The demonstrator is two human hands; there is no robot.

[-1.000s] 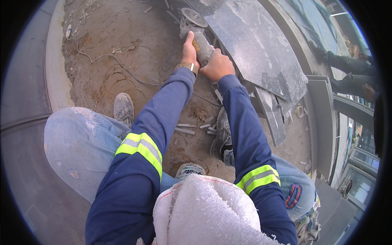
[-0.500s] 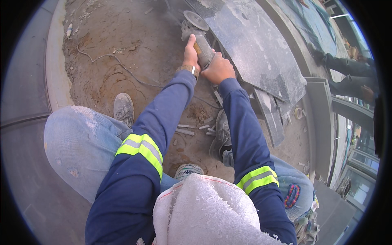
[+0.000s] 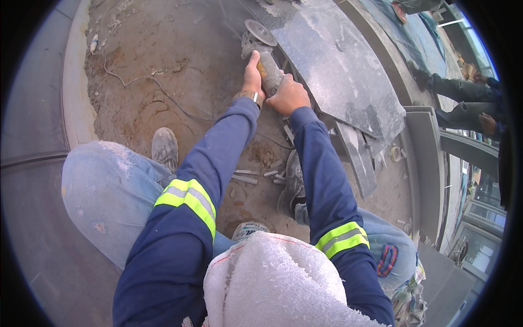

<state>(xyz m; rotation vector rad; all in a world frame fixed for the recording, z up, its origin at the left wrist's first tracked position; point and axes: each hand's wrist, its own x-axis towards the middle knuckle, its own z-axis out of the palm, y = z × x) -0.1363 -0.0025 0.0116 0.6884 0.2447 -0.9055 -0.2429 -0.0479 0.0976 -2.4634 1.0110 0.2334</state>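
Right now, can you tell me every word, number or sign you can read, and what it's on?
White tub: dark lettering, small and blurred, with the tub partly hidden behind the white cloth, so I won't spell it out.
Grinder: it has a yellow patch, but any writing there is too small to read.
Anywhere else: no words, numbers or signs that I can make out.

Constr. site — grinder [image 3: 269, 70], slab [image 3: 346, 68], dirt grnd [image 3: 144, 52].
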